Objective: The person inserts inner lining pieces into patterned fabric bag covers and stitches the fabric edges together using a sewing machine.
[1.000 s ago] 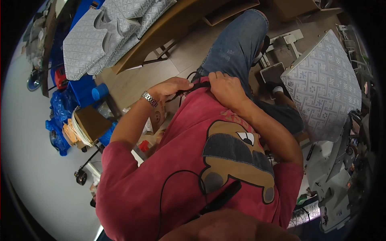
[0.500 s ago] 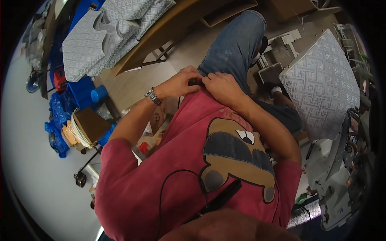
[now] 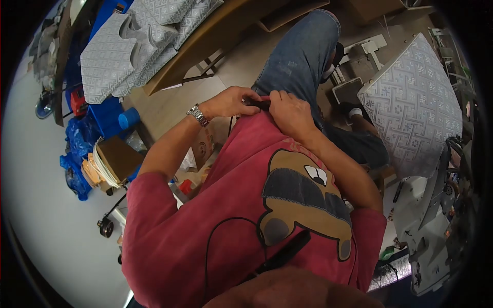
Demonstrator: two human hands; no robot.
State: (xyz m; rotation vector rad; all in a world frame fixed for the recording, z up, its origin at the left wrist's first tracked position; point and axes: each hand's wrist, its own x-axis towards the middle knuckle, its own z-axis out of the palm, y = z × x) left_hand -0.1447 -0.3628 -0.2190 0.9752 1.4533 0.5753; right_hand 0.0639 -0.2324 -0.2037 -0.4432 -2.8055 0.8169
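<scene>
My left hand [image 3: 231,102], with a metal watch [image 3: 197,115] at its wrist, is closed with thumb and fingers on a small black item [image 3: 258,103] at the hem of the red shirt [image 3: 241,138]. Close beside it, my right hand [image 3: 290,110] has its fingers curled over the hem at the item's other end. What the black item is cannot be made out. A thin black cable [image 3: 209,241] loops over the shirt's chest. Beyond the hands, a leg in blue jeans [image 3: 298,56] stretches upward.
Grey patterned fabric pieces [image 3: 110,59] lie on a brown table [image 3: 179,61] at the upper left. More patterned fabric [image 3: 411,108] hangs at the right beside machine parts. A blue bin [image 3: 105,120], blue bags [image 3: 79,136] and a cardboard box [image 3: 119,156] stand at the left.
Both hands came together at the hem, then parted slightly, showing the black item between them. The loose dark cord seen near the left hand earlier is now mostly out of sight.
</scene>
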